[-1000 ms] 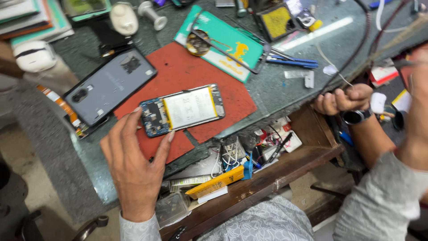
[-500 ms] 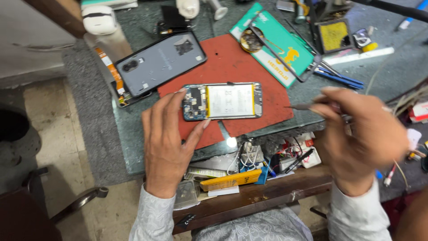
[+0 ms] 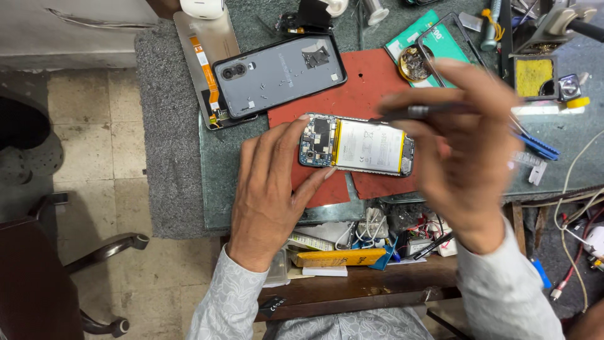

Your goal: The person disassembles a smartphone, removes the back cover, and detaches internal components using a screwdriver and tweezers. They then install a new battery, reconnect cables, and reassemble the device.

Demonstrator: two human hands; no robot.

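While the left hand [image 3: 274,189] steadies the phone [image 3: 357,145] w/ spread fingers on its left end, the right hand [image 3: 465,145] pinches a tool [image 3: 412,112] just above. Phone lies on the red mat [image 3: 371,79], long axis left-right, tool tip pointing left over its far edge.
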